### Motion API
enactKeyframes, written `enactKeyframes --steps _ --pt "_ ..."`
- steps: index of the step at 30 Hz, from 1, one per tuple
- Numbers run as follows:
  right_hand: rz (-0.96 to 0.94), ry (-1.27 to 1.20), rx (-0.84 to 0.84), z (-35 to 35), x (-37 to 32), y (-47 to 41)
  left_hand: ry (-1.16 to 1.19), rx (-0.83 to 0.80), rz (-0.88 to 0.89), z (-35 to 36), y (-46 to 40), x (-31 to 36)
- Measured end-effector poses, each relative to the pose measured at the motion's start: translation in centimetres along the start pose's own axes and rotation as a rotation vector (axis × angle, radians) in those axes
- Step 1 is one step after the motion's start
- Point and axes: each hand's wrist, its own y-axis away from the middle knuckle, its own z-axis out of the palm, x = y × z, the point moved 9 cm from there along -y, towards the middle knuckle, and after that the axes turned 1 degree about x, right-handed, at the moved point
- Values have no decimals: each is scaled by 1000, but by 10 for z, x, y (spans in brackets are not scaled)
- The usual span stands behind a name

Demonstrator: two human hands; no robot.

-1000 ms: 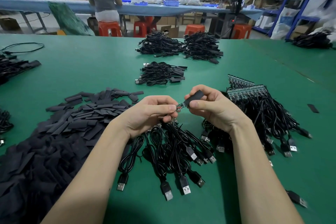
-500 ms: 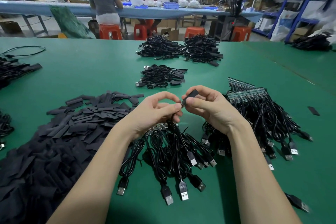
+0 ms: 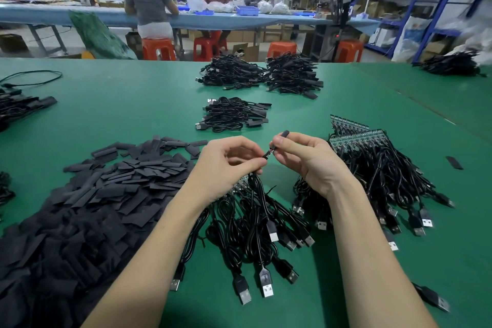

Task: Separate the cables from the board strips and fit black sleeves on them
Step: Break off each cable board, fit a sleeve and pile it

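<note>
My right hand (image 3: 306, 160) pinches a black sleeve (image 3: 281, 136) that stands up between thumb and forefinger. My left hand (image 3: 229, 161) pinches the end of a black cable (image 3: 259, 194) just below the sleeve's lower mouth, and a short bit of wire shows between the two hands. Under my left hand hangs a bundle of USB cables (image 3: 255, 234) still fixed to a board strip (image 3: 241, 185), mostly hidden by the hand. More green board strips (image 3: 356, 136) with cables lie to the right. A big heap of loose black sleeves (image 3: 87, 205) lies at the left.
Sleeved cables are stacked in piles (image 3: 234, 114) ahead and further back (image 3: 266, 76). A single sleeve (image 3: 454, 162) lies at the right, a loose USB plug (image 3: 432, 298) at the lower right. More cables sit at the left edge (image 3: 18, 106). Two people sit at a blue bench behind.
The sleeve has slid down over the cable's small board end, which showed between my fingers a second ago. Both hands rose slightly and my left fingers closed in on the cable.
</note>
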Motion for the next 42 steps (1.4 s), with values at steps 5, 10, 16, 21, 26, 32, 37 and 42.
enactKeyframes --steps 5,10,16,21,26,32,37,42 --pt "29 9 -47 3 1 2 -14 3 36 4 1 6" --pt "57 34 -83 9 6 2 7 28 47 3 1 7" --pt "47 31 -83 13 6 3 32 56 54 0 0 6" --pt "-75 44 -39 14 -5 3 90 128 27 -2 -1 2" --pt "-109 17 -52 14 -8 3 83 123 33 -1 0 4" --pt "-95 -28 -34 13 -1 4 74 132 27 -1 0 4" --pt "-110 -40 -10 14 -2 4 78 140 25 -2 -2 3" --pt "-158 -52 69 14 -4 2 131 163 10 -3 -5 -2"
